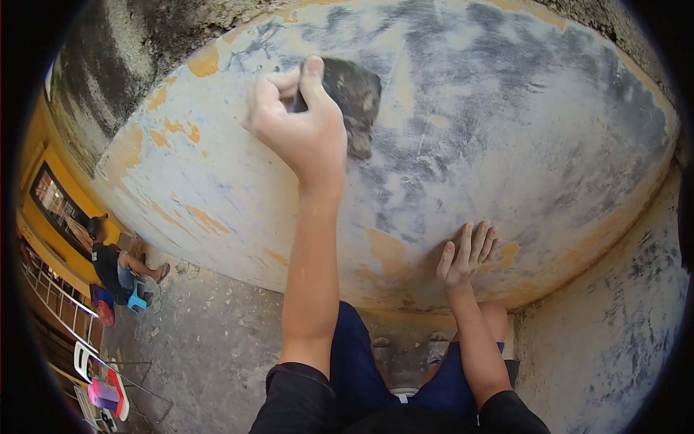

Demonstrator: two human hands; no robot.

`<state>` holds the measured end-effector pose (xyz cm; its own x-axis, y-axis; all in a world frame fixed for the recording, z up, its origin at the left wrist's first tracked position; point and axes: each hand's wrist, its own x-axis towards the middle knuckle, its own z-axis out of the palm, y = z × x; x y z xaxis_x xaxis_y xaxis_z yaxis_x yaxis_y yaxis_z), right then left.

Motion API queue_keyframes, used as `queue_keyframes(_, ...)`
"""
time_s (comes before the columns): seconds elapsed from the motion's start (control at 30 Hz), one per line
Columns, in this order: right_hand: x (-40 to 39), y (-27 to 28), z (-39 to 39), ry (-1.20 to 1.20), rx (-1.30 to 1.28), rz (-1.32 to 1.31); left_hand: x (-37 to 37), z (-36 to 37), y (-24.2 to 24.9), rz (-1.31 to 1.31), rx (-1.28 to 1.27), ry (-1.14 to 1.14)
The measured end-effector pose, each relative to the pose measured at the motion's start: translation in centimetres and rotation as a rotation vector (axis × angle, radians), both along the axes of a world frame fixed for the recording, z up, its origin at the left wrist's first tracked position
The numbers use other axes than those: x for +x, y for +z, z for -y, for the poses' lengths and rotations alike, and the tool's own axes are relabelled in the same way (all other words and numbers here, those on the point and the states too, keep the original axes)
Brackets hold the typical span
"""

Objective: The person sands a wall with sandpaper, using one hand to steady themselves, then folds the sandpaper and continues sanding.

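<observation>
My left hand [303, 126] is closed on the left edge of a dark, worn sheet of sandpaper [353, 98], thumb along its upper corner. The sheet lies flat over the upper part of a pale wall [448, 166] mottled with grey smears and orange patches of old paint. Lower and to the right, my right hand [468, 254] is open, fingers stretched upward close to the wall, holding nothing. Its shadow falls on the surface beside the thumb.
Rough, dark-stained masonry [144, 65] borders the wall above. A second wall [607, 325] meets it at right. On the concrete floor [217, 340] at left, a person [108, 267] sits by a blue stool [137, 297]. Below are a metal ladder [65, 300] and a purple container [103, 394].
</observation>
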<state>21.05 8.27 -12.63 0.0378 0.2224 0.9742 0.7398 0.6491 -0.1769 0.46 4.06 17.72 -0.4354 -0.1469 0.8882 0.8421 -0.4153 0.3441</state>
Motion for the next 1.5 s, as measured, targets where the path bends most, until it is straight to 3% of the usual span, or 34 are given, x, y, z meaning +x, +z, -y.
queue_keyframes(0.1, 0.1, 0.2, 0.2, 0.006, -0.029, -0.004, 0.2, -0.1, -0.5, -0.099, 0.020, 0.152)
queue_keyframes(0.2, -0.1, -0.1, 0.0, -0.007, 0.000, 0.000, -0.2, -0.2, -6.3, 0.009, -0.043, 0.094)
queue_keyframes(0.27, -0.1, -0.2, -0.3, -0.013, 0.009, 0.004, -0.4, -0.4, -8.5, 0.015, 0.007, -0.079)
queue_keyframes(0.3, -0.1, -0.1, -0.4, -0.009, 0.011, 0.011, -0.5, -0.2, -7.4, 0.021, 0.010, -0.075)
queue_keyframes(0.37, 0.0, -0.1, -0.2, -0.010, -0.003, 0.008, -0.5, 0.2, -2.6, -0.071, -0.042, 0.152)
queue_keyframes(0.4, 0.1, -0.2, 0.0, -0.006, -0.011, 0.016, -0.5, -0.3, -0.8, -0.051, 0.029, 0.103)
queue_keyframes(0.5, 0.1, -0.1, -0.1, 0.001, -0.008, 0.013, -0.1, -0.1, -0.7, -0.045, 0.023, 0.126)
queue_keyframes(0.67, -0.2, -0.4, -0.3, -0.020, 0.004, 0.014, 0.2, -0.4, -7.5, 0.104, 0.036, -0.143)
queue_keyframes(0.7, -0.2, -0.2, -0.5, -0.017, 0.012, 0.019, 0.1, -0.2, -6.4, 0.108, 0.045, -0.141)
queue_keyframes(0.77, -0.3, -0.2, -0.1, 0.000, -0.008, -0.005, -0.6, 0.3, -3.0, -0.109, -0.041, 0.198)
queue_keyframes(0.9, -0.2, -0.2, 0.2, 0.003, -0.019, -0.004, -0.5, -0.4, -1.8, 0.016, 0.058, -0.012)
queue_keyframes(1.07, -0.5, 0.2, -0.1, -0.050, 0.017, 0.021, -0.4, -0.8, -9.1, 0.006, 0.025, -0.005)
queue_keyframes(1.1, -0.6, 0.4, -0.2, -0.047, 0.021, 0.019, -0.5, -0.5, -7.9, 0.004, 0.029, -0.002)
queue_keyframes(1.17, -0.4, 0.6, 0.2, -0.045, 0.013, 0.027, -0.5, 0.6, -3.5, -0.122, -0.064, 0.247)
queue_keyframes(1.27, -0.2, 0.5, 0.3, -0.037, -0.006, 0.040, -0.7, -0.2, -0.3, -0.073, 0.056, 0.128)
queue_keyframes(1.4, -0.4, 0.4, 0.0, -0.038, 0.023, 0.024, -0.4, 0.4, -5.0, -0.055, -0.048, 0.257)
queue_keyframes(1.5, -0.5, 0.4, -0.3, -0.053, 0.039, 0.029, -0.5, 0.0, -7.1, -0.027, 0.017, 0.092)
